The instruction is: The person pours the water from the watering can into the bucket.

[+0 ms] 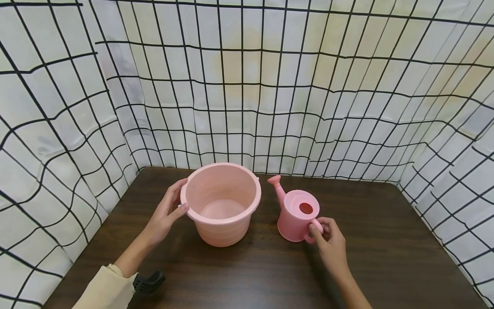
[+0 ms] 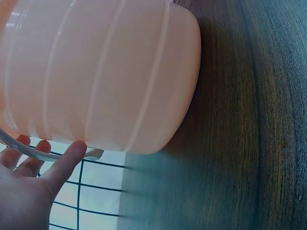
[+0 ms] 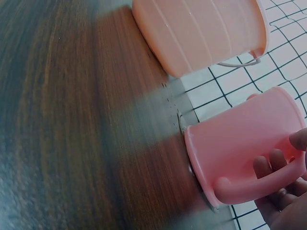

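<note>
A pale pink bucket (image 1: 221,231) stands upright on the dark wooden table, its inside bare as far as I can see. My left hand (image 1: 164,214) holds its left rim, the thumb over the edge. In the left wrist view, fingertips of the left hand (image 2: 33,187) touch the ribbed outer wall beside the thin bail. To the bucket's right is a pink watering can (image 1: 293,223), its spout pointing up and left. My right hand (image 1: 332,246) grips the can's handle (image 3: 259,184). Whether the can's base fully rests on the table is hard to tell.
The brown table (image 1: 239,279) is bounded behind and at both sides by white cloth with a black grid (image 1: 247,98). A dark band-like object (image 1: 149,283) sits at the left sleeve (image 1: 106,287). A small wet mark (image 3: 181,122) lies by the can's base.
</note>
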### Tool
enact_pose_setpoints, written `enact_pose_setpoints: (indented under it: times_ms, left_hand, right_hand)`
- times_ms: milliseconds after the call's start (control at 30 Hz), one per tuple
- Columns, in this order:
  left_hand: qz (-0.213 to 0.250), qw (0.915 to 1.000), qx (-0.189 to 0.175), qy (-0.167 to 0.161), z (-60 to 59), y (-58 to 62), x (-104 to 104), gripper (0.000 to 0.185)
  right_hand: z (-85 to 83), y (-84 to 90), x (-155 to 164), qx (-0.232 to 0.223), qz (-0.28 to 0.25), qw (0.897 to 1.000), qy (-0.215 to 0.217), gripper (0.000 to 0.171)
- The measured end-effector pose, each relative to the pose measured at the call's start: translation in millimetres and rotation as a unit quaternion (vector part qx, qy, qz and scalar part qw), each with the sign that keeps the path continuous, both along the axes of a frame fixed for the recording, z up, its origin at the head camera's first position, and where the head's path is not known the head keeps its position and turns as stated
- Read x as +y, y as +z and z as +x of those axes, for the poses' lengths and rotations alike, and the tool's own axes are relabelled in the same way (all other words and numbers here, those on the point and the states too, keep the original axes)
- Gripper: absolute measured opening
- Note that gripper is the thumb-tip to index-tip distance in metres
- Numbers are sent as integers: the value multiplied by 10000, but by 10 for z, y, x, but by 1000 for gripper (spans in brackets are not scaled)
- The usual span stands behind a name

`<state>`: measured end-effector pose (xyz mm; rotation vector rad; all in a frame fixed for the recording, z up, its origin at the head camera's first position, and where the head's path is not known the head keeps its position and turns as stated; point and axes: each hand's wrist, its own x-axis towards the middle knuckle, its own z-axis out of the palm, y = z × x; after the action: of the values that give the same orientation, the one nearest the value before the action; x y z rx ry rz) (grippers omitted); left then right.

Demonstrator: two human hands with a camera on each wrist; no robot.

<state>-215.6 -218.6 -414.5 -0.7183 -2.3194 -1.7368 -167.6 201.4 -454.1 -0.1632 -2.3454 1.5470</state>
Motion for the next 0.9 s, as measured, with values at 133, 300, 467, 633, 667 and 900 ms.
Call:
enact_pose_setpoints:
  times_ms: [133,300,467,633,667,900]
  left_hand:
    - [2,10000,-22,-32,1,6,6,61]
    - [-5,10000,-44,-12,4,6,6,61]
    - [-12,10000,-60,11,10,4,0,61]
    - [1,10000,-58,25,16,11,-7,61]
    - [4,10000,-57,28,17,14,-7,61]
    - [61,9999,-87,-9,14,13,11,61]
  right_hand:
    - [-2,-5,-8,18,-127,9999,47,29]
    - [-17,-16,-17,4,-187,9998,43,28]
    - [-31,-21,-31,65,-241,9997,-16,26]
    - [-39,-26,-40,147,-258,9996,12,24]
    - [-42,-28,-39,163,-263,9995,22,23]
    - [-55,-38,-8,115,-268,9996,29,25]
